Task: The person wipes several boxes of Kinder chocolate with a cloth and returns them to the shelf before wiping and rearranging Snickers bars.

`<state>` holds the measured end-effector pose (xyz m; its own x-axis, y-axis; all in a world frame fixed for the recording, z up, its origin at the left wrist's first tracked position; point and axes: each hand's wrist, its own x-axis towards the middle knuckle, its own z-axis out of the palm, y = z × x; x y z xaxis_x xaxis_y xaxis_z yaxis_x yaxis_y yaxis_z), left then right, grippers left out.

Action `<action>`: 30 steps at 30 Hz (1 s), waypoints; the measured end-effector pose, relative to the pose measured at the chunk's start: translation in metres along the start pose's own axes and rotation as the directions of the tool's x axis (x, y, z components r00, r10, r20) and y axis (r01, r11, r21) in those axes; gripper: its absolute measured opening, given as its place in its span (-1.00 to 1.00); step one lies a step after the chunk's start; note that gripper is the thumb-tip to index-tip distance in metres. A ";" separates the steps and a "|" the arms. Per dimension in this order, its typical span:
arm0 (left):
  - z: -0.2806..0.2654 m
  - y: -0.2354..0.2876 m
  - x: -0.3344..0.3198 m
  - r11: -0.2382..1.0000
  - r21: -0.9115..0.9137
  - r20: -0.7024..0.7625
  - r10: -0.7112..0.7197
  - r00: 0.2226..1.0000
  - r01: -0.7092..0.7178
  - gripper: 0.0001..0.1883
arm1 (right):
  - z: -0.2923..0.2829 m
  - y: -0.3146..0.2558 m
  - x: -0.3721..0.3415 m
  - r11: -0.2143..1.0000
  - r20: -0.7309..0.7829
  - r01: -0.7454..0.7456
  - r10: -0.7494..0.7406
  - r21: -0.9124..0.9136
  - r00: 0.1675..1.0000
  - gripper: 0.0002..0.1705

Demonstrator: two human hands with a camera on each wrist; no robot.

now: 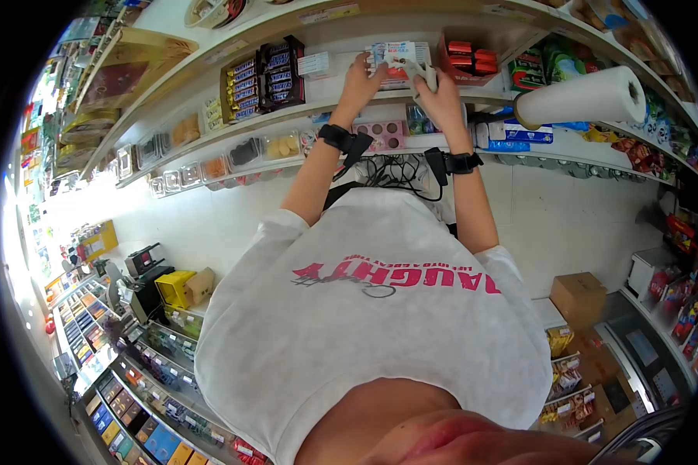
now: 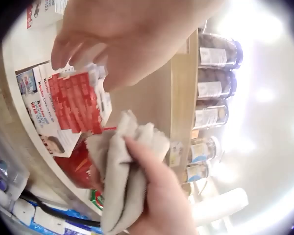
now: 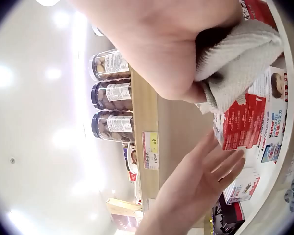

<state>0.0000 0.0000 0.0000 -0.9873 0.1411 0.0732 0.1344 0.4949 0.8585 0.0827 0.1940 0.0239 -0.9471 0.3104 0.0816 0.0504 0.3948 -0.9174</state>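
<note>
My right hand point(image 1: 440, 99) grips a folded, greyish-white cloth point(image 2: 125, 178), its thumb lying on top in the left wrist view. The cloth overlaps one end of an opened Kinder chocolate display box point(image 3: 277, 105) in the right wrist view. Red chocolate packs point(image 2: 74, 100) stand in a row inside that white box. At the box's other end is my left hand point(image 3: 198, 169), fingers loosely extended and close to the packs. Nothing shows in its grasp. A smaller white box point(image 3: 242, 186) sits beside the left fingers on the same shelf.
Snickers boxes point(image 1: 281, 74) stand left of the hands, a red box point(image 1: 467, 58) right. A white roll point(image 1: 585, 97) juts out at right. Lidded jars point(image 2: 215, 90) line the shelf above. Plastic tubs point(image 1: 281, 146) and a pink tray point(image 1: 381, 136) sit on the lower shelf.
</note>
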 end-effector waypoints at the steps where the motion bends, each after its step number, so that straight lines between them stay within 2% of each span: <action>1: -0.006 0.010 0.001 1.000 -0.008 -0.010 -0.012 1.000 0.012 -0.44 | -0.005 -0.001 -0.003 1.000 -0.061 0.024 -0.025 -0.016 0.998 -0.50; 2: -0.012 0.015 0.001 1.000 -0.015 -0.020 -0.025 0.999 0.025 -0.47 | -0.011 -0.003 -0.006 0.998 -0.121 0.048 -0.052 -0.032 0.991 -0.51; 3: -0.018 -0.015 -0.014 0.985 -0.156 0.001 -0.074 0.997 0.073 -0.51 | -0.005 -0.017 -0.026 0.998 -0.081 -0.044 0.041 -0.040 0.996 -0.51; 5: -0.053 -0.040 0.002 0.954 -0.298 -0.041 -0.040 0.998 0.026 -0.59 | 0.010 -0.054 -0.025 0.987 -0.055 -0.124 0.130 0.106 0.990 -0.50; 6: -0.081 -0.027 0.006 0.957 -0.277 -0.046 -0.100 0.994 0.084 -0.67 | 0.029 -0.052 -0.023 0.978 -0.010 -0.133 0.136 0.161 0.991 -0.46; 9: -0.106 -0.057 0.005 0.970 -0.217 -0.106 -0.132 0.986 0.107 -0.70 | 0.067 -0.070 -0.032 0.963 0.243 -0.195 0.147 0.187 0.959 -0.45; 10: -0.113 -0.061 0.002 0.980 -0.146 -0.086 -0.152 0.985 0.138 -0.70 | 0.086 -0.072 -0.032 0.958 0.317 -0.236 0.175 0.162 0.932 -0.34; 13: -0.121 -0.074 -0.006 0.999 0.024 -0.118 0.041 0.992 -0.038 -0.67 | 0.140 -0.071 -0.028 0.989 0.337 -0.137 0.108 0.063 0.935 -0.19; 14: -0.123 -0.082 -0.007 0.988 0.096 -0.087 0.126 0.988 -0.118 -0.61 | 0.153 -0.069 -0.024 0.989 0.349 -0.141 0.117 0.043 0.930 -0.05; 17: -0.129 -0.083 -0.014 0.949 0.219 -0.058 0.242 0.968 -0.224 -0.57 | 0.188 -0.059 -0.013 0.996 0.183 0.080 -0.070 -0.049 0.981 -0.05; 19: -0.131 -0.091 -0.013 0.950 0.203 0.044 0.232 0.972 -0.236 -0.49 | 0.197 -0.068 -0.006 1.000 0.226 0.008 -0.002 -0.027 0.974 -0.07; 21: -0.129 -0.097 -0.016 0.951 0.195 0.113 0.220 0.969 -0.239 -0.45 | 0.215 -0.052 -0.001 0.998 0.275 -0.061 0.050 0.031 0.960 -0.08; 22: -0.119 -0.113 -0.014 0.951 0.216 0.177 0.184 0.967 -0.221 -0.39 | 0.224 -0.039 -0.002 1.000 0.277 -0.018 0.017 0.002 0.961 -0.08; 24: -0.117 -0.119 -0.017 0.967 0.181 0.225 0.140 0.964 -0.182 -0.40 | 0.238 -0.024 -0.003 0.996 0.280 0.073 -0.055 -0.055 0.958 -0.08; 25: -0.117 -0.120 -0.018 0.973 0.164 0.251 0.117 0.961 -0.162 -0.41 | 0.239 -0.024 -0.003 0.999 0.273 0.034 -0.024 -0.034 0.962 -0.08; 27: -0.120 -0.120 -0.017 0.946 0.215 0.221 0.196 0.955 -0.244 -0.43 | 0.239 -0.025 -0.011 0.999 0.259 -0.045 0.041 0.008 0.965 -0.08; 28: -0.123 -0.117 -0.018 0.925 0.256 0.197 0.235 0.952 -0.281 -0.43 | 0.241 -0.027 -0.013 0.999 0.176 0.021 -0.017 -0.026 0.984 -0.08; 30: -0.126 -0.113 -0.018 0.893 0.302 0.142 0.303 0.942 -0.333 -0.43 | 0.240 -0.030 -0.011 1.000 0.173 0.014 -0.018 0.024 0.985 -0.08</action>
<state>-0.0085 -0.1665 -0.0343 -0.8776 0.4049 0.2567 0.4742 0.6540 0.5895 0.0156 -0.0291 -0.0427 -0.9884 0.1489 0.0290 0.0298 0.3783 -0.9252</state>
